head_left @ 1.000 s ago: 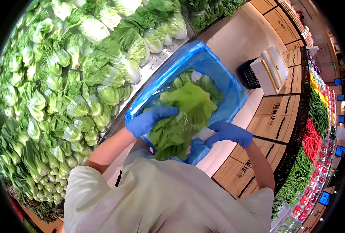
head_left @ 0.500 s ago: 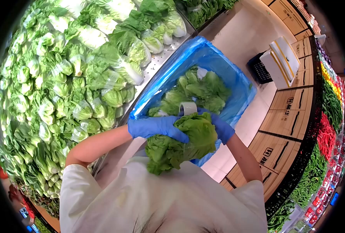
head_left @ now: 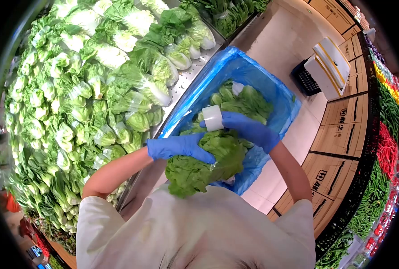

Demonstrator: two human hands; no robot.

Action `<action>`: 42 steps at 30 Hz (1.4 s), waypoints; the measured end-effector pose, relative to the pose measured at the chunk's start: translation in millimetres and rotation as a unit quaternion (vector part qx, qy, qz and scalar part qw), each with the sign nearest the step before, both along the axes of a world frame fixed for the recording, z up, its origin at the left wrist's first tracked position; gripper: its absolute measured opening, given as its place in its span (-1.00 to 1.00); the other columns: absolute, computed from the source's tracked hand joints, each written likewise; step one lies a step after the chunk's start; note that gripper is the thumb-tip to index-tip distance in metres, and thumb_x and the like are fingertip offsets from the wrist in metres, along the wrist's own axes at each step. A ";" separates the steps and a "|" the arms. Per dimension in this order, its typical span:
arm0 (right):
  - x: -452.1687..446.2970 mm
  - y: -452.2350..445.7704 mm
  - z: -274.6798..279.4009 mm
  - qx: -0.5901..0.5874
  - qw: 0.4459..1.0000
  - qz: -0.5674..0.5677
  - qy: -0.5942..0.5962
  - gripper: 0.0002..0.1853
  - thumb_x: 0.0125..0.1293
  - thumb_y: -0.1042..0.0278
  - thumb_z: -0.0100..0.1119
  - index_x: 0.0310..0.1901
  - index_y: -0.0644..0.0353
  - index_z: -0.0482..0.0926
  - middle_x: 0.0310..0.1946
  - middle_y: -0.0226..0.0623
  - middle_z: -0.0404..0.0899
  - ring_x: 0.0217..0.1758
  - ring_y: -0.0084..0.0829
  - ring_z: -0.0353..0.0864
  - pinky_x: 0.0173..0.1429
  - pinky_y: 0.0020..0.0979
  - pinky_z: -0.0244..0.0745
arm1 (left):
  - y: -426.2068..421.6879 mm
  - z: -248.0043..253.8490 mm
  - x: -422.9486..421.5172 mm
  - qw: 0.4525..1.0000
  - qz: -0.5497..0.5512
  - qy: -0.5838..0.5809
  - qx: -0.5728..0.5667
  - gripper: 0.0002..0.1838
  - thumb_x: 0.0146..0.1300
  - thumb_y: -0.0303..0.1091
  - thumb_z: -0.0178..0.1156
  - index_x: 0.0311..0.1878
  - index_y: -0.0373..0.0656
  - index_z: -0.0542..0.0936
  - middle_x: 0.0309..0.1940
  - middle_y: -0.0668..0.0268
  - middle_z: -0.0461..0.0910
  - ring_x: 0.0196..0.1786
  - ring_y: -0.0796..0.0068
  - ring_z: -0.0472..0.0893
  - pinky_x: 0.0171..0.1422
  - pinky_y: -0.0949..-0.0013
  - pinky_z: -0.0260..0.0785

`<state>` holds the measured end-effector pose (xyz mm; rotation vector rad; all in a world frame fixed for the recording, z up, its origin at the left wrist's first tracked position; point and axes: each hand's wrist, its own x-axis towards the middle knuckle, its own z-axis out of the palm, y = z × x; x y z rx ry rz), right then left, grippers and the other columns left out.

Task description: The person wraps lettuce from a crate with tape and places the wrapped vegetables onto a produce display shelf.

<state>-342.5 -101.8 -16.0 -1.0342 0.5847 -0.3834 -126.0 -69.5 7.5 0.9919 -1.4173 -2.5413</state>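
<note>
Both of my hands wear blue gloves. My left hand [head_left: 181,147] grips a leafy green lettuce [head_left: 208,166] against the front of my shirt, its thumb lying across the leaves. In my right hand [head_left: 252,129] is a white roll of tape [head_left: 213,118], held just above the lettuce. The fingers behind the roll are partly hidden. Beneath my hands stands a bin lined with a blue plastic bag [head_left: 276,130], with more lettuce [head_left: 249,102] lying inside.
To the left is a display of wrapped greens [head_left: 74,103] and Chinese cabbages [head_left: 157,92] with a metal edge. Pale foam boxes [head_left: 325,71] and a dark crate [head_left: 303,80] stand on the floor at right. Box-printed panels [head_left: 338,134] front a shelf of peppers [head_left: 385,152].
My right hand has come up off the lettuce's right side, and the tape roll has tilted and moved slightly up. The left hand keeps its grip on the lettuce.
</note>
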 end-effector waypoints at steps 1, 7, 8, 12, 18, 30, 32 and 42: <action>0.9 -3.7 2.2 -0.001 1.000 -0.002 -0.001 -0.52 0.33 0.13 -0.17 0.14 0.30 0.36 0.08 -0.26 0.43 0.13 -0.45 0.40 0.29 -0.43 0.20 | 0.3 -0.1 -1.5 0.999 0.008 0.024 0.024 -0.22 0.07 -0.37 0.31 0.32 -0.17 0.12 0.15 0.33 0.34 0.20 0.51 0.31 0.30 0.40 0.16; 22.6 -2.4 61.7 0.010 0.999 -0.045 -0.027 -0.55 0.27 0.22 -0.01 0.10 0.36 0.38 0.05 -0.23 0.44 0.13 -0.46 0.38 0.24 -0.45 0.20 | -4.7 -10.1 8.6 0.991 0.070 0.052 0.099 -0.41 0.15 -0.37 0.23 0.25 -0.21 0.28 0.12 0.29 0.40 0.16 0.50 0.38 0.26 0.42 0.23; 27.9 -0.6 69.1 -0.024 0.999 -0.023 -0.038 -0.56 0.26 0.20 0.04 0.08 0.34 0.41 0.00 -0.30 0.47 0.07 -0.52 0.40 0.21 -0.49 0.23 | -6.2 -12.2 12.8 0.993 0.085 0.039 0.068 -0.47 0.17 -0.36 0.21 0.21 -0.22 0.33 0.09 0.27 0.43 0.14 0.51 0.40 0.24 0.43 0.26; 32.4 24.6 102.2 -0.019 0.999 -0.011 0.046 -0.55 0.19 0.24 0.18 0.07 0.30 0.44 -0.05 -0.37 0.50 0.02 -0.59 0.41 0.15 -0.54 0.26 | -13.7 -21.3 35.0 0.985 0.062 0.033 -0.160 -0.50 0.19 -0.33 0.20 0.18 -0.26 0.37 0.05 0.24 0.46 0.08 0.51 0.45 0.18 0.43 0.32; 2.3 56.1 74.1 0.080 0.985 0.005 0.152 -0.46 0.09 0.22 0.28 0.07 0.31 0.43 -0.11 -0.37 0.53 -0.08 -0.60 0.47 0.04 -0.51 0.35 | -8.0 10.4 53.8 0.957 0.236 0.101 0.137 -0.45 0.20 -0.38 0.13 0.26 -0.19 0.26 0.15 0.26 0.39 0.08 0.46 0.48 0.16 0.38 0.37; -13.5 83.6 1.8 -0.019 0.985 0.041 0.166 -0.41 0.06 0.16 0.28 0.11 0.26 0.40 0.04 -0.21 0.48 0.02 -0.37 0.47 0.12 -0.35 0.34 | 20.6 33.3 40.2 0.987 0.135 0.072 0.045 -0.25 0.12 -0.50 0.19 0.37 -0.15 0.08 0.19 0.32 0.32 0.16 0.55 0.36 0.21 0.44 0.26; -21.4 78.7 -10.0 -0.084 0.985 0.036 0.144 -0.41 0.09 0.18 0.26 0.14 0.24 0.37 0.07 -0.22 0.45 0.06 -0.39 0.45 0.15 -0.38 0.32 | 25.9 39.1 33.3 0.987 0.110 0.075 0.087 -0.25 0.13 -0.52 0.19 0.37 -0.14 0.08 0.19 0.32 0.33 0.15 0.56 0.36 0.21 0.44 0.26; 28.8 11.5 29.7 0.019 0.994 0.097 -0.051 -0.48 0.22 0.27 0.09 0.20 0.28 0.30 0.04 -0.23 0.47 0.14 -0.45 0.39 0.26 -0.41 0.26 | 44.7 20.5 17.7 0.997 -0.022 0.066 0.024 -0.32 0.12 -0.33 0.28 0.29 -0.17 0.21 0.11 0.32 0.38 0.11 0.57 0.38 0.20 0.45 0.26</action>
